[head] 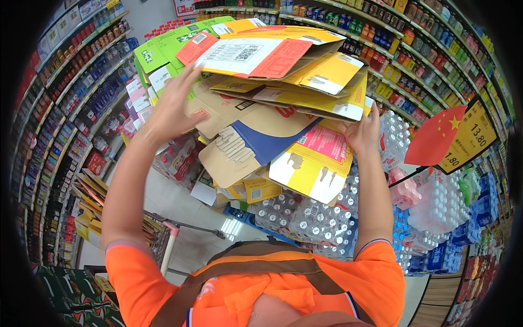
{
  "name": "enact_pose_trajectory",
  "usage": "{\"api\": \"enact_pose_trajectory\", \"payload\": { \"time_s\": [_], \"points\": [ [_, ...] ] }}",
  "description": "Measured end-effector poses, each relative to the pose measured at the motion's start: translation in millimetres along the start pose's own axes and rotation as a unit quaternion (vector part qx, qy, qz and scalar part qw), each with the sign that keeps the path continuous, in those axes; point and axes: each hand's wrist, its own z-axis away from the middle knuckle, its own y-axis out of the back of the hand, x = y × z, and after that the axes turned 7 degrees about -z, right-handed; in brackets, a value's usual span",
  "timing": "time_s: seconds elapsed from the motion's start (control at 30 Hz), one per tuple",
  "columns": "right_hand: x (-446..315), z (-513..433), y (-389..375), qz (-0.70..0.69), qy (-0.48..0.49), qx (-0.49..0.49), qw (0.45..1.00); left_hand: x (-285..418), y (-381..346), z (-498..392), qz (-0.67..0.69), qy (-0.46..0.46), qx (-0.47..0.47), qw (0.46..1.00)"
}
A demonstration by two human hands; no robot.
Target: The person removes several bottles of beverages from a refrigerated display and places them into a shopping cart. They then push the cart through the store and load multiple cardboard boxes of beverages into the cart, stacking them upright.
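A loose stack of flattened cardboard cartons lies before me at chest height. Its top carton point(245, 53) is red, white and yellow and bears writing and a printed code. My left hand point(175, 102), slightly blurred, is at the stack's left side with thumb and fingers spread; whether its fingertips touch the top carton is unclear. At the right, my right hand point(361, 131) holds the corner of the yellow flattened cartons point(347, 108). Beneath them lie a brown and blue carton point(261, 139) with a torn corrugated patch and a yellow and pink carton point(314, 163). Green carton board point(163, 53) lies behind.
Shrink-wrapped bottle packs point(318, 220) stand below and right of the stack. A small red flag point(435, 135) and a price sign point(470, 139) rise at the right. Left is a cart point(169, 245) beside more flattened cartons point(90, 204). Stocked shelves point(77, 94) curve around.
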Motion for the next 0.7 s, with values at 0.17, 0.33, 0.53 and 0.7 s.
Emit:
{"api": "enact_pose_trajectory", "payload": {
  "time_s": [0.17, 0.33, 0.53, 0.7],
  "points": [
    [-18.3, -56.8, 7.0, 0.04, 0.004, 0.018, 0.999, 8.6, -113.5, -115.1, -0.106, -0.094, -0.039, 0.989],
    [-12.3, -70.6, 30.9, 0.024, -0.013, -0.02, 0.999, 21.1, -165.0, -125.9, -0.096, -0.149, 0.035, 0.984],
    [-5.7, -60.9, 18.7, 0.002, 0.069, -0.026, 0.997, 39.8, -162.6, -106.2, -0.071, -0.242, 0.056, 0.966],
    [-26.2, -12.2, -18.5, 0.022, 0.122, -0.07, 0.99, 65.3, -117.5, -111.1, -0.056, -0.222, 0.019, 0.973]
  ]
}}
